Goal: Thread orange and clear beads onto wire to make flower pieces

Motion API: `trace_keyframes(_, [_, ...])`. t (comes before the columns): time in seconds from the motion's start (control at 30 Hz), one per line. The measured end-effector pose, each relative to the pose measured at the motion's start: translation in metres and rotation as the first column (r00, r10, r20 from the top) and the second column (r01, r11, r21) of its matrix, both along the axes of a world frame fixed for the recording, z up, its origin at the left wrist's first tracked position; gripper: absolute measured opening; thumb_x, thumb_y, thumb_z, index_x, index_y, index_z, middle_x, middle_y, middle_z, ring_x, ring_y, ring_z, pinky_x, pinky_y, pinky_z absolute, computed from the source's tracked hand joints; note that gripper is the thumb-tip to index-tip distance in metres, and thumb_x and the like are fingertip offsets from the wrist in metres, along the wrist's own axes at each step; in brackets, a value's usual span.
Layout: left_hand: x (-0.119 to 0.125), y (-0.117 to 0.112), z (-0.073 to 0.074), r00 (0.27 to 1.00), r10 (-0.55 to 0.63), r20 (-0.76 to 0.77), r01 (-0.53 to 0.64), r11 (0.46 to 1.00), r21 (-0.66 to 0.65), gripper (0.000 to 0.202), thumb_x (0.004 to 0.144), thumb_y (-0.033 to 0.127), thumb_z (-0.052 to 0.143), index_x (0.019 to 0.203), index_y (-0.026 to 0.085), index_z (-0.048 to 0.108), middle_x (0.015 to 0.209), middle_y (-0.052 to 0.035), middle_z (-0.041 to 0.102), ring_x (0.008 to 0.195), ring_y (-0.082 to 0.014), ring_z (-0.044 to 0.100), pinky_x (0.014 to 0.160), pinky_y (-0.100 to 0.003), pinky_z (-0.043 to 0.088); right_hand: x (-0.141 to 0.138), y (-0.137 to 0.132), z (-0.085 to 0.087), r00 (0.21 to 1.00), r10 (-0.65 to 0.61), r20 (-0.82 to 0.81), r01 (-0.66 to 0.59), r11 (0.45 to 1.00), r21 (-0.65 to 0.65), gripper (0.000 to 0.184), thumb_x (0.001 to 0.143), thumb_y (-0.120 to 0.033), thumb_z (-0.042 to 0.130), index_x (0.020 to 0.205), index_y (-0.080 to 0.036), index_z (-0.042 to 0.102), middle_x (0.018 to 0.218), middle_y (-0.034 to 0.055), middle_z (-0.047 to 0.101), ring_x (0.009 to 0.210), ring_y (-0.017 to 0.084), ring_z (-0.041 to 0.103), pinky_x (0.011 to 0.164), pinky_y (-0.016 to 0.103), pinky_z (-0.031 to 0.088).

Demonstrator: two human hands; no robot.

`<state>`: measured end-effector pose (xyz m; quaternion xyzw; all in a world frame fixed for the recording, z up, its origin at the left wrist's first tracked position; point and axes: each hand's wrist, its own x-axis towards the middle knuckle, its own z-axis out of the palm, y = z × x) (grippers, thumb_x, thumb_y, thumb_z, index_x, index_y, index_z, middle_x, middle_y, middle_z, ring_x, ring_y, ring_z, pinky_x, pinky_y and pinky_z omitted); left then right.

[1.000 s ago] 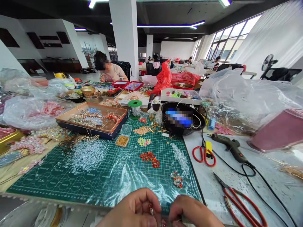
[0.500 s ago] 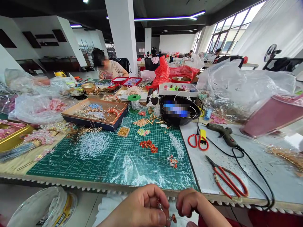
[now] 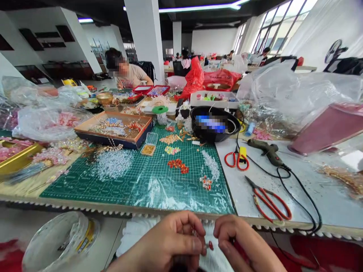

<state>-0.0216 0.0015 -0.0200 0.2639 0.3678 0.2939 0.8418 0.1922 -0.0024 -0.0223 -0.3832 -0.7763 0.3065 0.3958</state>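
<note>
My left hand is closed in a pinch at the table's front edge. Between its thumb and fingers is a small beaded piece, its red bead sticking out to the right. The rest of that piece is mostly hidden by the fingers. Just across from the bead, my right hand has its fingers curled together; whatever they pinch is too small to make out. Beyond the hands, a green cutting mat carries orange-red beads, a small red-and-clear bead cluster and a spread of pale blue beads.
Red-handled pliers, red-handled scissors and a glue gun with a looping cord lie on the right. A tray and a black bowl stand farther back. One bin is below left. A person sits opposite.
The right hand has turned, its fingers now pointing more toward the left hand. The red bead has shifted up slightly. The view has tilted, so the table sits higher.
</note>
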Motion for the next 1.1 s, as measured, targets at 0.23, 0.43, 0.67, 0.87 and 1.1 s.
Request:
trace_keyframes(0.23, [-0.003, -0.003, 0.006, 0.999, 0.021, 0.029, -0.020, 0.998, -0.057, 0.026, 0.075, 0.020, 0.079, 0.094, 0.014, 0.062, 0.077, -0.0021, 0.070, 0.054, -0.0086, 0.062, 0.054, -0.020, 0.052, -0.001, -0.007, 0.021, 0.994, -0.013, 0.110, 0.036, 0.977, -0.210, 0.014, 0.093, -0.020, 0.055, 0.082, -0.026, 0.061, 0.080, -0.0002, 0.070, 0.070, 0.015, 0.068, 0.061, 0.024, 0.056])
trace_keyframes(0.43, [-0.005, -0.005, 0.002, 0.999, -0.032, 0.023, 0.033, 0.997, -0.069, 0.023, 0.079, 0.017, 0.077, 0.097, 0.014, 0.064, 0.079, -0.0022, 0.070, 0.058, -0.0093, 0.065, 0.058, -0.022, 0.055, 0.000, -0.006, 0.020, 0.990, 0.005, 0.138, 0.036, 0.956, -0.290, 0.016, 0.089, -0.024, 0.056, 0.075, -0.028, 0.064, 0.068, -0.0018, 0.068, 0.055, 0.015, 0.065, 0.044, 0.021, 0.052])
trace_keyframes(0.67, [-0.006, -0.003, 0.002, 0.997, -0.074, 0.005, 0.074, 0.997, -0.037, 0.018, 0.085, 0.015, 0.070, 0.103, 0.013, 0.066, 0.082, -0.0035, 0.070, 0.062, -0.0107, 0.068, 0.061, -0.024, 0.057, 0.007, -0.010, 0.009, 0.966, 0.032, 0.257, 0.041, 0.961, -0.272, 0.012, 0.092, -0.025, 0.054, 0.082, -0.028, 0.060, 0.068, -0.0015, 0.065, 0.054, 0.016, 0.062, 0.047, 0.026, 0.052])
trace_keyframes(0.87, [-0.005, -0.002, 0.000, 0.996, -0.091, -0.016, 0.090, 0.995, -0.045, 0.020, 0.084, 0.016, 0.072, 0.103, 0.014, 0.066, 0.081, -0.0027, 0.070, 0.062, -0.0116, 0.069, 0.061, -0.024, 0.057, 0.011, -0.007, 0.008, 0.956, 0.097, 0.276, -0.043, 0.980, -0.195, 0.008, 0.094, -0.024, 0.056, 0.089, -0.029, 0.060, 0.090, 0.0031, 0.067, 0.077, 0.019, 0.066, 0.062, 0.029, 0.054])
trace_keyframes(1.1, [-0.007, -0.001, -0.001, 0.992, -0.123, 0.009, 0.124, 0.991, -0.059, 0.023, 0.084, 0.020, 0.076, 0.104, 0.016, 0.065, 0.084, -0.0032, 0.071, 0.065, -0.0123, 0.071, 0.063, -0.025, 0.058, 0.011, 0.000, 0.007, 0.969, 0.125, 0.212, -0.087, 0.980, -0.177, 0.010, 0.096, -0.025, 0.059, 0.090, -0.029, 0.066, 0.102, 0.0032, 0.065, 0.094, 0.019, 0.066, 0.077, 0.030, 0.052])
